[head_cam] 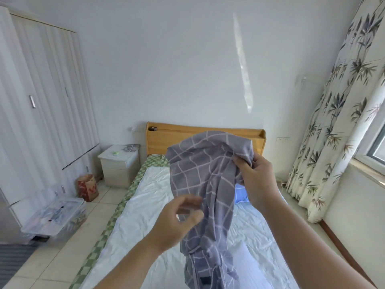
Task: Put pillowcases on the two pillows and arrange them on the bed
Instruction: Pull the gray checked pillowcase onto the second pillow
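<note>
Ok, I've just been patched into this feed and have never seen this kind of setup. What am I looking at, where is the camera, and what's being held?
There is no machine here: a person works with bare hands, and the single picture comes from a wide-angle camera worn on the head, looking forward and down. The right hand grips the bunched top of a grey checked pillowcase, which hangs down in front of the camera. The left hand is at the cloth's edge with curled fingers; it is blurred, so whether it pinches the cloth is unclear. Below is a bed with a white sheet and a wooden headboard. A blue pillow shows behind the pillowcase, and something white, perhaps a second pillow, lies near the bottom edge.
</note>
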